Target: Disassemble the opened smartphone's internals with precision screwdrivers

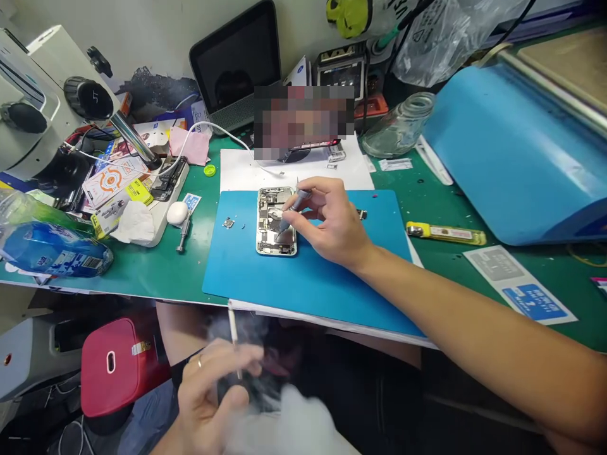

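An opened smartphone [265,238] lies on a blue mat [246,272], its inner parts exposed. My right hand [334,221] is closed round a small grey screwdriver [298,203], whose tip points down at the lower part of the phone. Below the table edge, my left hand [213,379] holds a lit cigarette [232,325] between its fingers, with smoke drifting around it. A ring sits on one finger of that hand. Small metal parts [228,222] lie on the mat left of the phone.
A microscope [71,88] stands at the left, near a blue bottle [57,249] and another screwdriver [184,232]. A yellow cutter knife [446,233], a glass jar [401,126] and a large blue machine [497,151] are at the right. A laptop [237,57] is behind.
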Demonstrator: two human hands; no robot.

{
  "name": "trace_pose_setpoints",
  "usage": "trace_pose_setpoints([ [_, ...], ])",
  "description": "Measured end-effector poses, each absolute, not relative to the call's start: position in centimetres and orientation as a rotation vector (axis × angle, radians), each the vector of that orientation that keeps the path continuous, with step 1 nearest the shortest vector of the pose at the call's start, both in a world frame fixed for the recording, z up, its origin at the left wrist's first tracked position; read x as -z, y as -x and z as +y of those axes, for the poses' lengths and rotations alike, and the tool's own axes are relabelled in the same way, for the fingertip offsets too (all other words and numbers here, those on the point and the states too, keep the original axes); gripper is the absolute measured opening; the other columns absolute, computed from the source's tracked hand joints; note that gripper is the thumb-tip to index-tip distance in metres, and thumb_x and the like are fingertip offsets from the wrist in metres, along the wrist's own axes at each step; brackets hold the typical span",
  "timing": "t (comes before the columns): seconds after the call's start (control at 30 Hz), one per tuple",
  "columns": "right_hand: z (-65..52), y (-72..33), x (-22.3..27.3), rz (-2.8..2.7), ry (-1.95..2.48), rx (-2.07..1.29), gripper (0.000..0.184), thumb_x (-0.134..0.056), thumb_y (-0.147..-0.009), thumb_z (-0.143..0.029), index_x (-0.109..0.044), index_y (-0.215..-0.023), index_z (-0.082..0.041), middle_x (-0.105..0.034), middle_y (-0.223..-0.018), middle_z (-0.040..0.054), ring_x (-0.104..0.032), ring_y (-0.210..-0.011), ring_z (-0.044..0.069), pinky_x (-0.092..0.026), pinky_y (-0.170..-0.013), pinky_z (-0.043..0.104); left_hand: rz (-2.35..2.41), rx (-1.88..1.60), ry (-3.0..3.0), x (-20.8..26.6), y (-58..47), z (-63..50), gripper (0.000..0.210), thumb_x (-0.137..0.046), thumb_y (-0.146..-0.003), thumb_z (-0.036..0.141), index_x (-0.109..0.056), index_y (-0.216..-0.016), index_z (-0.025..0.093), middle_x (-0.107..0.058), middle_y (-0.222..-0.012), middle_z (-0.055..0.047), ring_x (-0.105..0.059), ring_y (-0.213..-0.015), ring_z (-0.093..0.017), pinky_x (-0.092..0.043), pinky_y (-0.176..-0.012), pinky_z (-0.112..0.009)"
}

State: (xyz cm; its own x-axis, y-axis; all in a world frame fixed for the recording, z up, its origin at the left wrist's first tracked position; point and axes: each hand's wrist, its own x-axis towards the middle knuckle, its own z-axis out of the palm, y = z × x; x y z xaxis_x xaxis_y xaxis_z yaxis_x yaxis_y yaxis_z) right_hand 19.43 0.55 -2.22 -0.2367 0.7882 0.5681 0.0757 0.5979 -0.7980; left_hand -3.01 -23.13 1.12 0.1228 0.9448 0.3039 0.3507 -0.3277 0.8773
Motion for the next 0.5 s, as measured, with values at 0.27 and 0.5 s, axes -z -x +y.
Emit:
trace_pose_setpoints([
  [0.27, 0.3, -19.7, 2.4, -1.694, 0.771, -0.823, 0.038, -0.072, -0.095, -0.033, -0.046, -0.123, -0.03, -0.068, -0.095, 0.0006, -0.071, -0.078, 0.017, -0.063, -0.06, 0.031, 1.631, -1.126, -1.93, -1.5, 0.2, -14.5, 0.084, -0.066, -0.099, 0.035, -0.017, -0.168, 0.037, -0.036, -0.171, -0.011, -0.063, -0.126, -0.029, -0.06, -0.096, -0.046],
  [0.5, 0.0, -19.5, 2.5, -1.707, 0.776, -0.888, 0.039, -0.072, -0.094, -0.034, -0.047, -0.124, -0.029, -0.067, -0.097, 0.0013, -0.07, -0.08, 0.018, -0.065, -0.065, 0.033, 1.543, -0.867, -2.196, -0.1, -0.7, -7.3, 0.094, -0.056, -0.095, 0.02, -0.001, -0.17, 0.026, -0.027, -0.174, -0.015, -0.06, -0.124, -0.03, -0.051, -0.109, -0.047],
])
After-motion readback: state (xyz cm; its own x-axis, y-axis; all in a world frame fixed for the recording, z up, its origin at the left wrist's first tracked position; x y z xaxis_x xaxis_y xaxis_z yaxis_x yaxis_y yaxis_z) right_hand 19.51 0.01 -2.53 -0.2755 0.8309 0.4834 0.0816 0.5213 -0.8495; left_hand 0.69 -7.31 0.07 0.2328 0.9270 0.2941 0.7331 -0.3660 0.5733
